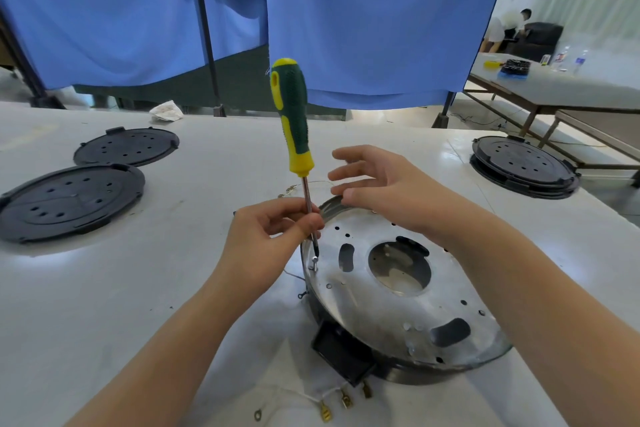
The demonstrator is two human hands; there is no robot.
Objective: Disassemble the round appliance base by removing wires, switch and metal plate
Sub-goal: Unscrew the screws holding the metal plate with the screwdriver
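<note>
The round appliance base (388, 373) lies on the white table, topped by a shiny metal plate (381, 308) with a large centre hole. A green and yellow screwdriver (294, 121) stands upright, its tip on a raised screw (314, 263) at the plate's left edge. My left hand (273, 236) pinches the screwdriver's shaft. My right hand (377, 187) hovers open beyond the plate, fingers spread, apart from the handle. A black switch block (341, 354) juts from the base's near side. White wires with brass terminals (332, 404) trail from it onto the table.
Two black round covers (69, 201) (126, 146) lie at the left. A stack of black bases (523, 166) sits at the far right. A crumpled cloth (166, 111) rests at the table's far edge. Blue curtains hang behind; a person stands beyond another table at right.
</note>
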